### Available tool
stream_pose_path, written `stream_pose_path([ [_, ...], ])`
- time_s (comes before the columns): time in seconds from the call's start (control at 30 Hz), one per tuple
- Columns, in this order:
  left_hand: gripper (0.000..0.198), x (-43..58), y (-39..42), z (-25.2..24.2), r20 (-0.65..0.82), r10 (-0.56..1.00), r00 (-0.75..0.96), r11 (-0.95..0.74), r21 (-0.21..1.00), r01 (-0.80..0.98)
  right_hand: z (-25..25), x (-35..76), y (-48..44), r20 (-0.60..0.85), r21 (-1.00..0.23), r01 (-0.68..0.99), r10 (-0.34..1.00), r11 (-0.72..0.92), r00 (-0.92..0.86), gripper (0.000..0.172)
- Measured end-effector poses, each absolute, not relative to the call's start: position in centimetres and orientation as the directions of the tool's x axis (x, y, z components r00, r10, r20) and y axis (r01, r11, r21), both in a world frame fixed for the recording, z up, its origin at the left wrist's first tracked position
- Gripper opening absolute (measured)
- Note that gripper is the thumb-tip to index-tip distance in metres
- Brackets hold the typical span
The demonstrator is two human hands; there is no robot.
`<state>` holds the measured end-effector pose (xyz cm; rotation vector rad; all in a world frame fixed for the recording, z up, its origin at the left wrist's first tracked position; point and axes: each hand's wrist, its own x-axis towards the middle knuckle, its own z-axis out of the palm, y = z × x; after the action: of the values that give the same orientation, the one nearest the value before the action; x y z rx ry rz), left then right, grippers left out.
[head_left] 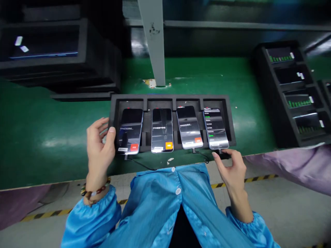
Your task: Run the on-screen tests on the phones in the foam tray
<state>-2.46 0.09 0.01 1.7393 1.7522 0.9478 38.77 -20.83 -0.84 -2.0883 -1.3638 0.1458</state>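
Note:
A black foam tray point(170, 96) lies on the green tabletop, with several phones side by side in its compartments. My left hand point(101, 146) is at the tray's left wall, thumb on the rim and fingers bent against the outer side. The leftmost phone point(130, 131), the second phone point(162, 130) and the third phone point(190, 125) have lit screens with Chinese text. Small black cables run from the first and third. At the lower end of the rightmost phone point(216, 129), my right hand point(232, 167) pinches a dark cable plug point(220, 151), partly hidden by the fingers.
Stacked black trays point(100, 69) stand at the back left. Another black tray point(284, 103) with several phones sits at the right. A grey metal post point(155, 44) rises behind the middle tray. Pinkish cloth point(297, 168) shows at the right table edge.

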Motion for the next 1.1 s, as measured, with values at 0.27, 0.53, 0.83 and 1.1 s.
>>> stream_pose_path([
  [0.27, 0.024, -2.3, -4.4, 5.0, 0.26, 0.951, -0.168, -0.064, 0.697, 0.714, -0.9, 38.4, -20.4, 0.164, -0.64, 0.704, 0.84, -0.309, 0.517, 0.031],
  [0.53, 0.013, -0.3, -6.5, 6.0, 0.153, 0.979, 0.134, -0.203, 0.672, 0.713, -1.0, 38.3, -20.3, 0.179, -0.661, 0.695, 0.84, -0.283, 0.512, 0.029],
  [0.83, 0.009, 6.3, -7.8, 5.4, 0.013, 0.816, 0.578, -0.341, 0.819, 0.462, -1.5, 38.0, -20.3, 0.17, -0.676, 0.672, 0.823, -0.302, 0.542, 0.03],
  [1.1, 0.012, 8.0, -6.3, 6.8, 0.065, 0.785, 0.616, -0.407, 0.804, 0.433, -2.2, 37.4, -19.8, 0.138, -0.72, 0.611, 0.795, -0.328, 0.59, 0.029],
])
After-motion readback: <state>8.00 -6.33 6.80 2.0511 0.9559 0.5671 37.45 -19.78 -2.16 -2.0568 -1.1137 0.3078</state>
